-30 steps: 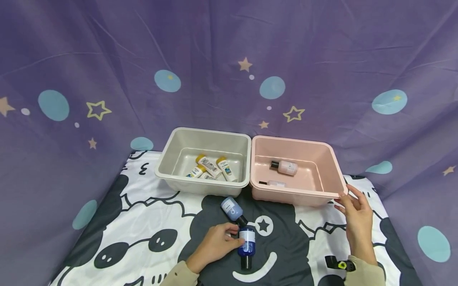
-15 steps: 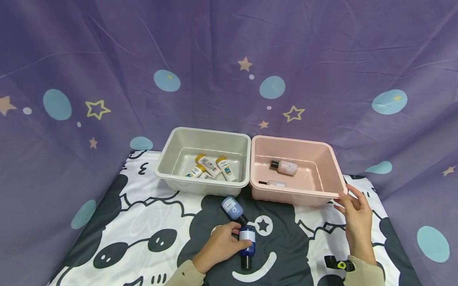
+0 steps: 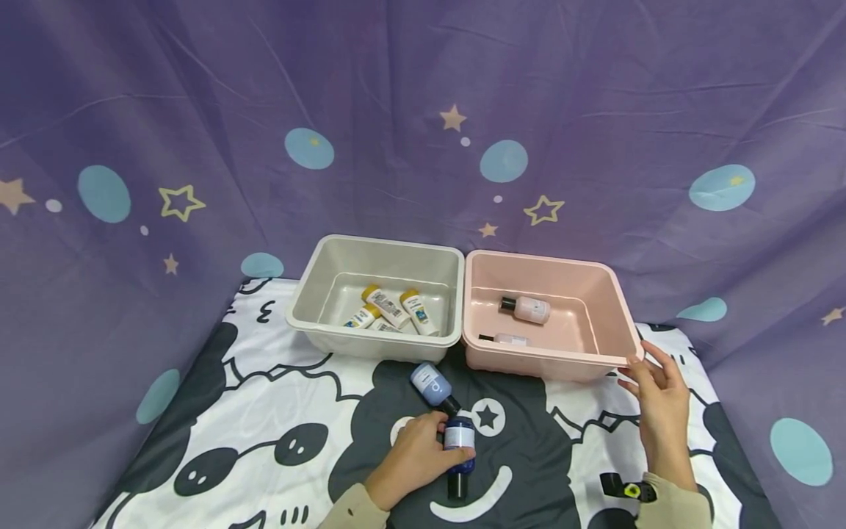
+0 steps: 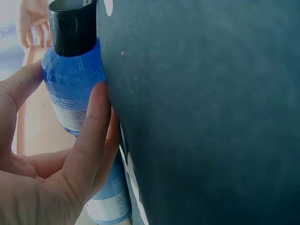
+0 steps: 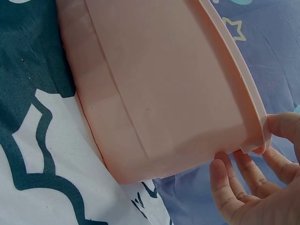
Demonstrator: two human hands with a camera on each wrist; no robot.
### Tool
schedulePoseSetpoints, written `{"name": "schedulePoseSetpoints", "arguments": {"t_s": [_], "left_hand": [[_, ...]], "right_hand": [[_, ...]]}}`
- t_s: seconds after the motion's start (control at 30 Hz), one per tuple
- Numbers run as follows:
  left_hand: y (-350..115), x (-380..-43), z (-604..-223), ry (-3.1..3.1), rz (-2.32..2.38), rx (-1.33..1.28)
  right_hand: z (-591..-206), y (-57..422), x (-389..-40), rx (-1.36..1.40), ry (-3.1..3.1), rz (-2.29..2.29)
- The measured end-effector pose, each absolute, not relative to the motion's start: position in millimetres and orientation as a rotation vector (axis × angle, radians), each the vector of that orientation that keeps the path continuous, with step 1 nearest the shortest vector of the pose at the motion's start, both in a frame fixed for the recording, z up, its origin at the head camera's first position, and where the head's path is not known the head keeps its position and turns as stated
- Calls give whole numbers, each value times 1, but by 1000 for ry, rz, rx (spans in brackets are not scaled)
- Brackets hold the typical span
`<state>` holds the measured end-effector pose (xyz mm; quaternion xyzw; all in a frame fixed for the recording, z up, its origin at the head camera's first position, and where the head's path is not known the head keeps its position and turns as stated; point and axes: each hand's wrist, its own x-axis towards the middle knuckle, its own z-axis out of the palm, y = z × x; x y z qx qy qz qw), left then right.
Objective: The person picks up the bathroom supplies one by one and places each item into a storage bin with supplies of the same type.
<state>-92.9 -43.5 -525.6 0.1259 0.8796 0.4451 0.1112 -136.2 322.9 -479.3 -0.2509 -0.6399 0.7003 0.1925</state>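
In the head view, a dark blue bottle (image 3: pixel 459 438) with a black cap and white label lies on the patterned cloth. My left hand (image 3: pixel 415 459) grips it, thumb on one side and fingers on the other, as the left wrist view shows around the blue bottle (image 4: pixel 70 77). Just beyond, a lighter blue bottle (image 3: pixel 431 383) lies tilted, its black cap by the dark bottle's base. My right hand (image 3: pixel 663 411) holds the near right corner of the pink bin (image 3: pixel 548 355); the right wrist view has the thumb at the rim and fingers beneath it.
Left of the pink bin and against it stands a grey-white bin (image 3: pixel 370 336) with several white yellow-capped bottles (image 3: pixel 386 307). Two pale pink bottles (image 3: pixel 531 310) with black caps lie inside the pink bin. A purple curtain (image 3: pixel 396 198) hangs behind.
My left hand has slid slightly right and closed in around the dark blue bottle, which has shifted very little. The right hand stays at the pink bin's corner.
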Motion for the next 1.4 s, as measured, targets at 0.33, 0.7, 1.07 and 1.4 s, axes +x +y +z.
{"name": "schedulePoseSetpoints", "arguments": {"t_s": [0.33, 0.7, 1.07, 1.4], "left_hand": [[-45, -94, -532, 2574, 1319, 330], [-56, -97, -538, 2422, 1480, 280], [-57, -102, -512, 1921, 1875, 171], [-56, -120, -475, 1852, 1937, 238]], "right_hand": [[-479, 323, -136, -693, -1784, 1976], [-479, 323, -135, -669, -1757, 1994], [-479, 323, -136, -670, -1750, 1988], [-480, 323, -136, -677, -1749, 1989]]}}
